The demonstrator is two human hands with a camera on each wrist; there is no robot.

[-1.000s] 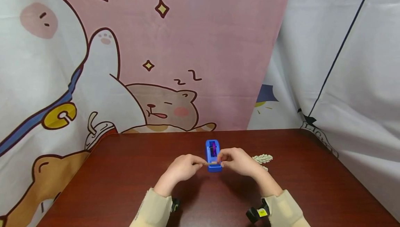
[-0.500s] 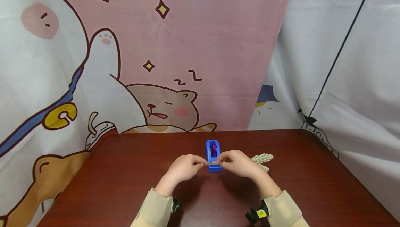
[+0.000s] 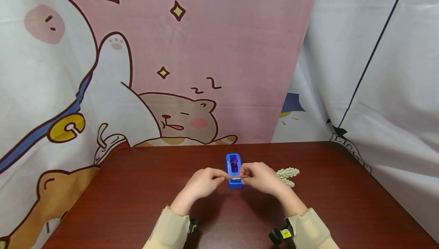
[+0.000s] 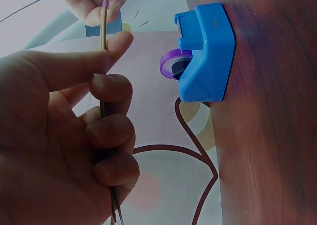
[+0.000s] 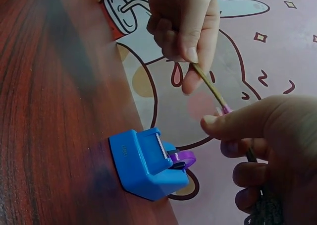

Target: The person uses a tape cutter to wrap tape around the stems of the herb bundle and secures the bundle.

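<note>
My left hand pinches thin brownish stems between thumb and forefinger; in the left wrist view their ends run down behind its curled fingers. Facing it, my right hand pinches the same stems farther along. A band of purple tape wraps the stems at the right fingertips. Pale knobbly flower heads stick out beyond the right hand, partly hidden by it. Just beyond the stems, a blue tape dispenser stands upright on the table, with a purple tape roll in it. Neither hand touches it.
The dark red-brown wooden table carries the dispenser. A pink and white cartoon cloth hangs behind the table's far edge, and a white cloth hangs along the right side. Each wrist wears a small dark camera.
The stems and the right fingertips have shifted slightly away from me, and the right fingers have moved a little along the stems. The left hand keeps its hold. The dispenser stays put.
</note>
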